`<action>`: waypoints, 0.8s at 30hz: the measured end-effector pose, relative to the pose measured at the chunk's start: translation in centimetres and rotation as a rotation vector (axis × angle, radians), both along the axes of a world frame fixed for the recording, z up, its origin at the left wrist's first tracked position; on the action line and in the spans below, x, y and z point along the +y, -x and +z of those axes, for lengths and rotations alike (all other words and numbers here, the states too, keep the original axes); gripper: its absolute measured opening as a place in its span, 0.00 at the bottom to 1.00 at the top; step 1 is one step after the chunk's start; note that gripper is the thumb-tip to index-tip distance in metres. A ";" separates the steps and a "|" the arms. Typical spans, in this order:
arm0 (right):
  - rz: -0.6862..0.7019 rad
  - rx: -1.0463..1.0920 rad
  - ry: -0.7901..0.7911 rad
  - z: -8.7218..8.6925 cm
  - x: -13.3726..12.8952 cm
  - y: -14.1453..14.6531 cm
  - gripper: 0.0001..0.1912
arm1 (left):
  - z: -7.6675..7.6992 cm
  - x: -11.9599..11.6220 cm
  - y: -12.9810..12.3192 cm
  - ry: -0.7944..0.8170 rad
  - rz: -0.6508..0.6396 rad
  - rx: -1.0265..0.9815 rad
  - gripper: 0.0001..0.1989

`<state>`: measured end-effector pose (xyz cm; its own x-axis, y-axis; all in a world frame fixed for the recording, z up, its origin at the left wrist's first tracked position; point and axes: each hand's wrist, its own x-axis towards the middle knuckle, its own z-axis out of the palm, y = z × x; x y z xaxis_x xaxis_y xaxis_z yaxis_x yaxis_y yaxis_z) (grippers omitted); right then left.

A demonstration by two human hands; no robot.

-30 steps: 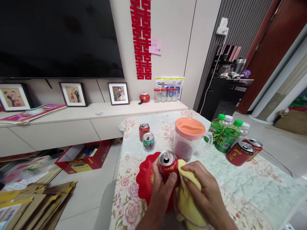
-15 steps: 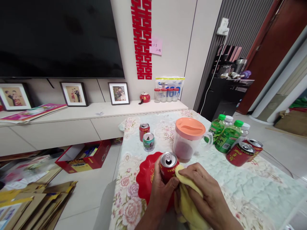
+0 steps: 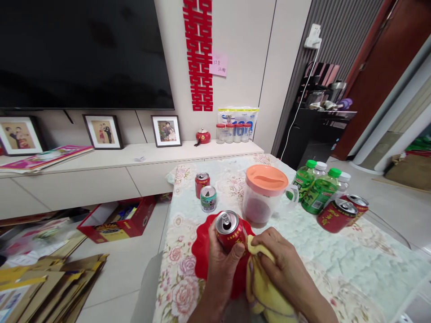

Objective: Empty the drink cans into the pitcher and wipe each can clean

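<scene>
My left hand (image 3: pixel 220 262) is wrapped round an opened red drink can (image 3: pixel 232 235), tilted to the left over a red scalloped plate (image 3: pixel 202 244). Bunched in my right hand (image 3: pixel 286 264) is a yellow cloth (image 3: pixel 266 287), its upper edge close against the can's right side. Just behind the can stands a clear plastic pitcher (image 3: pixel 257 206) with an orange lid. Beyond the plate are a small green can (image 3: pixel 208 199) and another red can (image 3: pixel 202 185), both upright.
Green-capped bottles (image 3: pixel 318 193) and white-capped ones stand at the right of the flowered tablecloth (image 3: pixel 367 251), beside two large red cans (image 3: pixel 336 216). Along the wall runs a white cabinet (image 3: pixel 141 154) with framed photos and small jars (image 3: pixel 233 133). Flattened cardboard (image 3: pixel 60 287) lies on the floor at left.
The held can has shifted slightly left and tipped further left. My right hand and the cloth have moved a little left, and the cloth hangs more openly below the hand.
</scene>
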<state>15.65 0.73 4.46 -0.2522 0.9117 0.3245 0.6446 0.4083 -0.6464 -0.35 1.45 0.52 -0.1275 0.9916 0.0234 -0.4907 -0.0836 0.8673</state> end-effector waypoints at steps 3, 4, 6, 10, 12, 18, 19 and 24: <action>-0.046 0.045 -0.031 -0.1 -0.1 0.1 0.17 | 0.6 -0.3 0.0 0.036 -0.018 0.065 0.39; -0.054 0.073 -0.056 -0.1 -0.1 0.1 0.17 | 0.8 -0.4 0.0 0.041 -0.035 0.087 0.38; -0.069 0.135 -0.118 0.1 -0.3 0.2 0.15 | 1.3 -0.6 0.1 0.041 -0.064 0.108 0.37; -0.068 0.220 -0.245 0.9 -0.8 0.4 0.13 | 1.7 -0.7 0.0 0.028 -0.101 0.112 0.37; -0.045 0.231 -0.302 1.3 -1.0 0.6 0.14 | 1.5 -0.6 0.0 0.010 -0.098 0.133 0.36; 0.086 0.189 -0.299 2.2 -1.6 0.6 0.19 | 0.5 -0.1 0.1 0.005 -0.100 0.152 0.38; 0.118 0.193 -0.276 2.3 -1.6 0.5 0.20 | 0.4 -0.1 0.1 0.002 -0.123 0.127 0.38; 0.225 0.235 -0.111 2.2 -1.3 0.0 0.21 | 0.2 -0.2 -0.2 0.009 -0.183 -0.012 0.38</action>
<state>15.65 -0.58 6.63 -0.3500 0.7975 0.4914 0.3690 0.5996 -0.7102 -0.13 1.20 0.71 0.0547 0.9984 0.0139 -0.5074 0.0158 0.8616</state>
